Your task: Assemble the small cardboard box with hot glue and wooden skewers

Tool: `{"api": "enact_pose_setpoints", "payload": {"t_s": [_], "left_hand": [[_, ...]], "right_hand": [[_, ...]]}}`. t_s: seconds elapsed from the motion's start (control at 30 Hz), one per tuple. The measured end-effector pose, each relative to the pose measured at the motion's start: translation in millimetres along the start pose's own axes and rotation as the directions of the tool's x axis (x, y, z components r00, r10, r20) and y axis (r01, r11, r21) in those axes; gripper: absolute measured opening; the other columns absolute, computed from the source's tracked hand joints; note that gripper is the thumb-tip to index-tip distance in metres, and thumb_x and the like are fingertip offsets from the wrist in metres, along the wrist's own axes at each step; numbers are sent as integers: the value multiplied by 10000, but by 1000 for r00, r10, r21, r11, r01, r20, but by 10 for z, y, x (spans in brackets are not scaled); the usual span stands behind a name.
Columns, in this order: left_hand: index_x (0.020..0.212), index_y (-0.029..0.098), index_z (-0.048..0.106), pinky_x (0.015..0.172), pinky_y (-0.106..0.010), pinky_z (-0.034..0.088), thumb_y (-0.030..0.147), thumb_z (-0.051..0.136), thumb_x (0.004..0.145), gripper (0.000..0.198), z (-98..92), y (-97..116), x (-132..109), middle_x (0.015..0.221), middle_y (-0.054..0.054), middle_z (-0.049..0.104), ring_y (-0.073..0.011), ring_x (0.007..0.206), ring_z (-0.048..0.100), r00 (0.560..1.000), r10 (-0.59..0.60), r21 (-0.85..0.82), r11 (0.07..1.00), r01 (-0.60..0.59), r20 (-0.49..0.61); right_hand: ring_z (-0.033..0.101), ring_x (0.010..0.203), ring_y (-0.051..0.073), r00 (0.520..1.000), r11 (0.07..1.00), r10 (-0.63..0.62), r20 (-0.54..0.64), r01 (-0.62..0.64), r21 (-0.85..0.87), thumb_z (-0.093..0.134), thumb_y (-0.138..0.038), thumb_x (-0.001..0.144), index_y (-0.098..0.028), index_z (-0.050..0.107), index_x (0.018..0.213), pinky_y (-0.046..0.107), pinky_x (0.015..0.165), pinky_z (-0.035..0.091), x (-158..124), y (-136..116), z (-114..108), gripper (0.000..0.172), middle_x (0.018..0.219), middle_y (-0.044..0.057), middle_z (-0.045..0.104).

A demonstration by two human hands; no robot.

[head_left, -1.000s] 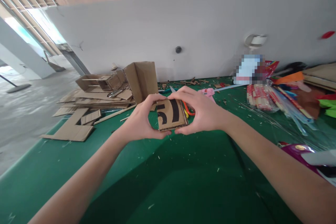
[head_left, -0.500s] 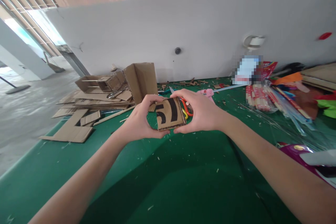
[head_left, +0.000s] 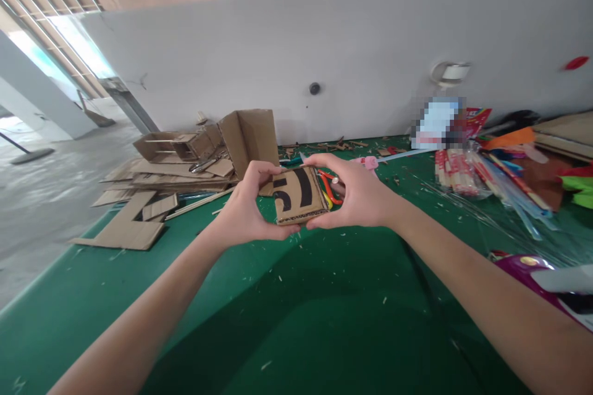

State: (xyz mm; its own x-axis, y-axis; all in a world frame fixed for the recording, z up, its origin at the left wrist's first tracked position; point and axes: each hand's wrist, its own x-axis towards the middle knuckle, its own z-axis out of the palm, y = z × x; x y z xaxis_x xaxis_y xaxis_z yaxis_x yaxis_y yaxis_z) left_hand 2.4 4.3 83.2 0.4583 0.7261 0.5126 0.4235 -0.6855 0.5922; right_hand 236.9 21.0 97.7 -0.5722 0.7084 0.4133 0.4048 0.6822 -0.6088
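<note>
Green tabletop (head_left: 287,315) lay below left hand (head_left: 245,208) and right hand (head_left: 364,193), both arched, pinching a cardboard block (head_left: 299,195) between thumbs and, apparently, forefingers.

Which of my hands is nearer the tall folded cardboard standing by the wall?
Left. Your left hand is just in front of the folded cardboard, at one side of the small cardboard piece; your right hand is at the opposite side, farther right.

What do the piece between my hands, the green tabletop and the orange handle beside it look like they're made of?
Piece: corrugated cardboard, matte brown with black print; ridged layers show along its near edge.
Tabletop: smooth green with a faint sheen, perhaps a vinyl cover or paint.
Orange handle: probably plastic, going by its bright, even colour.
</note>
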Motion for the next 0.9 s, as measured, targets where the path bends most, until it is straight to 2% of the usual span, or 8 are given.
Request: {"api": "enact_pose_setpoints", "payload": {"t_s": [0.13,0.33,0.47,0.57,0.63,0.7,0.83,0.9], "left_hand": [[1142,250,346,915,-444,522,332,848,586,754,8,-8,-13,1162,-105,551,-267,1055,602,1000,-14,-32,999,15,17],[1196,250,330,944,-439,506,318,848,610,785,12,-10,11,1215,-121,530,-279,1123,569,999,-28,-101,994,30,25],[1255,239,328,959,-448,490,303,838,619,818,23,4,26,1238,-127,520,-283,1134,561,999,-36,-123,992,37,9],[1231,234,366,926,-418,506,293,841,615,779,11,24,14,1212,-110,521,-269,1095,575,999,-29,-131,991,31,14],[1207,234,386,899,-391,516,286,843,615,749,2,39,0,1175,-92,531,-252,1058,588,1000,-19,-150,989,22,17],[1191,236,400,881,-377,521,283,841,620,724,2,51,-8,1155,-81,538,-242,1034,594,1000,-15,-176,984,18,16],[1224,233,403,921,-412,503,319,817,659,705,41,46,7,1209,-106,535,-268,1095,573,998,-63,-246,967,65,18],[1304,242,356,967,-444,479,347,819,654,805,70,23,24,1310,-131,491,-298,1184,527,996,-92,-281,955,92,14]], "right_hand": [[587,1082,270,1000,999,11,25,-12,52,803,-505,589,-243,490,1211,409,833,519,9,11,11,745,1208,89,578],[572,1073,261,997,993,40,60,-47,112,805,-447,616,-259,399,1326,379,801,523,3,53,14,839,1289,111,504],[581,823,173,998,990,42,56,-49,129,747,-446,693,-249,370,1380,285,605,495,-7,63,11,808,1152,89,546],[405,537,65,998,988,47,33,-52,148,761,-429,674,-248,429,1328,228,437,363,-11,66,17,755,960,29,557],[283,476,39,999,983,47,12,-48,179,787,-411,640,-251,474,1270,216,388,273,-12,74,25,721,838,-15,528],[247,469,37,999,976,43,-1,-42,214,802,-386,620,-257,506,1222,214,379,234,-11,87,37,684,772,-38,501],[377,528,55,996,948,79,-49,-60,312,820,-324,593,-251,557,1166,220,421,332,16,127,102,635,921,5,582],[494,616,86,983,909,141,-120,-80,409,803,-345,618,-236,574,1151,236,476,416,43,161,154,590,1058,43,608]]}}
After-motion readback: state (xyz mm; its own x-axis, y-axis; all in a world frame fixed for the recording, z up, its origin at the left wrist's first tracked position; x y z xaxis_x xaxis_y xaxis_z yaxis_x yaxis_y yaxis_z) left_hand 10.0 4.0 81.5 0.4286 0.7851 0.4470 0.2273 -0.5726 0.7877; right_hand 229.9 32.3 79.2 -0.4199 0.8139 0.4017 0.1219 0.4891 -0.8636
